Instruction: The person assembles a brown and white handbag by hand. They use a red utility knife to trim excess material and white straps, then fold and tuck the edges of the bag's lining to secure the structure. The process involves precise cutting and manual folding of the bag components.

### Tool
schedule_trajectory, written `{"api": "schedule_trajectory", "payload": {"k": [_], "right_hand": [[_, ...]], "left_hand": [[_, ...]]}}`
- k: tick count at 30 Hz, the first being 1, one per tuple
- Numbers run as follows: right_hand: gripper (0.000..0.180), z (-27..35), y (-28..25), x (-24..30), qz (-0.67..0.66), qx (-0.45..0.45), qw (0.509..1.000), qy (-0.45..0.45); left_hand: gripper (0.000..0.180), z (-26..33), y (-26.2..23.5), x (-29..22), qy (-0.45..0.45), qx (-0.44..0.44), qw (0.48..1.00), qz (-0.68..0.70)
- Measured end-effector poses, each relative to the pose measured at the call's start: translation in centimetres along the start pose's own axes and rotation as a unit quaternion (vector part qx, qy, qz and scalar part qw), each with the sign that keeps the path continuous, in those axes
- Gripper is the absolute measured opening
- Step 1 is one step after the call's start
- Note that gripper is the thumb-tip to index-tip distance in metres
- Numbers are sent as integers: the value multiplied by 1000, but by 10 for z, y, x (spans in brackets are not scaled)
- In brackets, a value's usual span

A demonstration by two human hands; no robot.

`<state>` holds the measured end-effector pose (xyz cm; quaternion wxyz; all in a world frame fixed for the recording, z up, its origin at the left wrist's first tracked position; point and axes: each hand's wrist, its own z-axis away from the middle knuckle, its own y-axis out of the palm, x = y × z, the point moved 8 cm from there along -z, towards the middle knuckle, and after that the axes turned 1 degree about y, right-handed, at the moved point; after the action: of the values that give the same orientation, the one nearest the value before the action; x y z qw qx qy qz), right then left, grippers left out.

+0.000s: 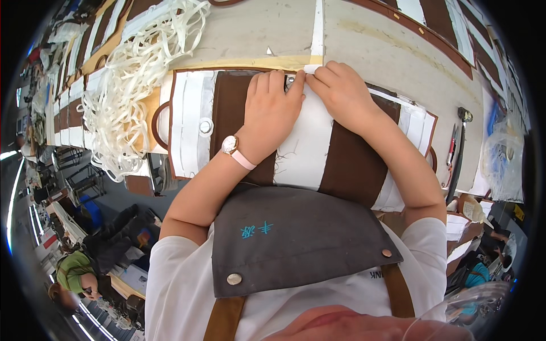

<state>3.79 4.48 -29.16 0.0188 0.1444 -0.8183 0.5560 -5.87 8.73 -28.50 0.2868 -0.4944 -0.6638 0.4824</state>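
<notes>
A striped bag panel (355,159), brown and white with brown edging, lies on the table in front of me. My left hand (272,111), wearing a pink-strapped watch (230,145), rests on its far part. The fingers are spread, with the thumb tip at the far edge beside a small metal fitting (290,80). Right of it, the bent fingers of my right hand (341,94) pinch a small white strip (310,69) at that edge; part of the strip is under the fingertips. On the panel's left side is a round metal snap (205,126).
A tangled heap of white tape (128,96) lies at the left. Brown handle loops (158,126) stick out at the panel's sides. To the right are a hammer (462,133), a red-handled tool (452,146) and clear plastic bags (503,162). More striped panels (435,25) lie farther back.
</notes>
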Motion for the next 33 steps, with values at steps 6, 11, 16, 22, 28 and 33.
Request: {"api": "schedule_trajectory", "payload": {"k": [6, 11, 16, 22, 28, 33], "right_hand": [[35, -2, 3, -2, -20, 6, 1000, 20], [29, -1, 3, -5, -53, 14, 997, 48], [16, 6, -2, -28, -103, -18, 982, 154], [15, 21, -14, -30, -118, -6, 988, 98], [15, 24, -17, 0, 80, 15, 996, -19], [17, 26, -17, 3, 97, 23, 995, -11]], "left_hand": [[45, 5, -1, -4, -6, -11, 999, -30], [38, 6, -1, -10, 27, -52, 998, -40], [34, 5, 6, -14, 56, -18, 998, 4], [42, 1, 5, -18, 47, -22, 999, 0], [44, -9, 4, -20, 38, 7, 999, -2], [43, -5, 5, -11, 60, -6, 998, -20]]}}
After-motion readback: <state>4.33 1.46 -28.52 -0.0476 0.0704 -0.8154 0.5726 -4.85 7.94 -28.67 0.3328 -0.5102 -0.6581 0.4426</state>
